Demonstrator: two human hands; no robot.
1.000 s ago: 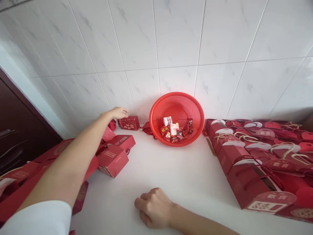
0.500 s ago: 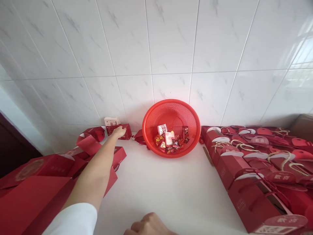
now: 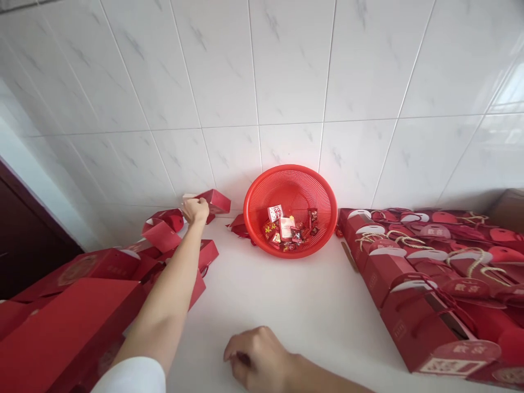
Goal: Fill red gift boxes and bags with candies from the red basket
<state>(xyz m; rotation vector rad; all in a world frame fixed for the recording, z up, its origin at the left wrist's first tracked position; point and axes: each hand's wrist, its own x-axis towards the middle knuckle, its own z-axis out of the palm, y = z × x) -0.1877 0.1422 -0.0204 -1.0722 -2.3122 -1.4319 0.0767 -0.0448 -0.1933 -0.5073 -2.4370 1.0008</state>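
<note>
At the far left, a dark brown panel (image 3: 30,234) stood beyond a heap of red cardboard gift boxes (image 3: 77,322), jumbled together and reaching along the counter (image 3: 303,295). A white sleeve (image 3: 131,376) led to the left hand (image 3: 195,209), its fingers closed around a red carton (image 3: 219,202), which it held tilted near the tiled wall (image 3: 229,65). Something pale peeked out past the knuckles; I couldn't tell whether it belonged to the same carton. Low and nearer the middle, the right hand (image 3: 260,355) was half curled over the counter, a gap showing between thumb and fingers, with nothing visible in its grasp. Behind it, close to the wall, sat a red plastic colander (image 3: 286,183) with wrapped sweets (image 3: 302,233) and small pale packets (image 3: 286,227) gathered in its bottom. Farther right, red gift boxes with cord handles (image 3: 403,322) stood packed in rows, and a brown box (image 3: 510,213) showed at the edge behind them.
</note>
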